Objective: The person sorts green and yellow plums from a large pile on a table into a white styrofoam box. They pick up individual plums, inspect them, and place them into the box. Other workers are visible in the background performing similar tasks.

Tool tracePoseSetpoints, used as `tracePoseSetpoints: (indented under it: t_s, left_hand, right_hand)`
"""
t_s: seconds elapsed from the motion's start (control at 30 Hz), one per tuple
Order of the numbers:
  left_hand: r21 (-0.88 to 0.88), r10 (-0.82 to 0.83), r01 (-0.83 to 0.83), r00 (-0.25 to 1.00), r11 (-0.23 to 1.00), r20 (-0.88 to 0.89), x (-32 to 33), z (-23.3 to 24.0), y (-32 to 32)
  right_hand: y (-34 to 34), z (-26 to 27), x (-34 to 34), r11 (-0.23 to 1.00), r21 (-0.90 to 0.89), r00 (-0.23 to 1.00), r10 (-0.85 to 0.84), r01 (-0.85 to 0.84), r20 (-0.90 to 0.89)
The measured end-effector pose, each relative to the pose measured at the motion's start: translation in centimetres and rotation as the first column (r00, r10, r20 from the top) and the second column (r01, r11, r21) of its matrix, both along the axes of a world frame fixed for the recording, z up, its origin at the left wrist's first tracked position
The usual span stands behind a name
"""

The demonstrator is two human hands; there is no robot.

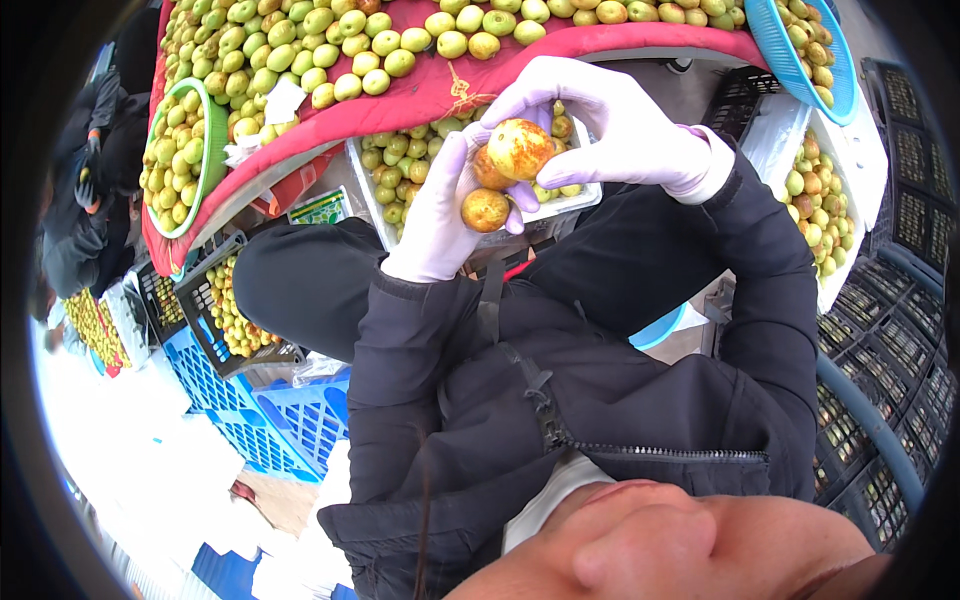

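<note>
White-and-lilac gloves cover both hands. My left hand (444,202) holds a small brown-mottled jujube fruit (485,210) at its fingers, with another brownish fruit (492,171) just above it. A larger yellow fruit with red-brown blotches (520,149) lies between the hands, at the fingertips of my right hand (600,127), whose thumb and fingers curve around it. Under the hands stands a white foam box (592,196) of green and brownish fruits, partly hidden by them. Beyond is a table with a red padded cloth (420,94), covered with many green fruits (322,56).
A green basket (217,142) and a blue basket (780,52) of fruit sit at the table's ends. Another foam box (829,281) stands right. Black crates (885,315) are stacked far right; blue crates (225,420) stand lower left. A co-worker (86,195) is at far left.
</note>
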State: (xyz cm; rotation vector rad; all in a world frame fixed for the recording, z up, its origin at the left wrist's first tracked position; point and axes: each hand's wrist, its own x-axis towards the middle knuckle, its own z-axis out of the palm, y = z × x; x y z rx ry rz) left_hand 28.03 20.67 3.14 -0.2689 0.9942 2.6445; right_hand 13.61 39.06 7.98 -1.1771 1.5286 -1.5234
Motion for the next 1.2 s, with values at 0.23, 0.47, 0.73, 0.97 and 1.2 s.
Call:
tracePoseSetpoints:
  t_s: [0.23, 0.47, 0.73, 0.97, 1.2]
  left_hand:
    - [-0.04, 0.102, -0.1, 0.994, 0.994, 0.047, 0.5, -1.7, -2.7]
    - [-0.859, 0.321, -0.126, 0.946, 0.496, 0.047, 1.4, -7.8, -6.2]
    - [-0.938, -0.573, -0.336, 0.786, -0.081, -0.232, -0.9, -16.3, 7.3]
    - [-0.933, -0.756, -0.337, 0.642, -0.128, -0.128, -0.3, -19.5, 9.2]
    - [-0.906, -0.731, -0.409, 0.651, -0.113, -0.203, 1.0, -17.8, 7.6]
  right_hand:
    - [-0.1, -1.8, -1.0, 0.985, 0.092, 0.976, -0.127, 0.145, -0.177]
    - [2.0, -8.7, -5.3, 0.787, 0.612, 0.881, 0.238, 0.072, -0.409]
    - [4.1, -14.2, -5.0, 0.65, 0.759, 0.8, 0.446, 0.017, -0.4]
    - [4.4, -13.6, -5.6, 0.646, 0.759, 0.793, 0.416, 0.086, -0.445]
    - [1.9, -16.6, -5.4, 0.823, 0.519, 0.793, 0.15, 0.231, -0.591]
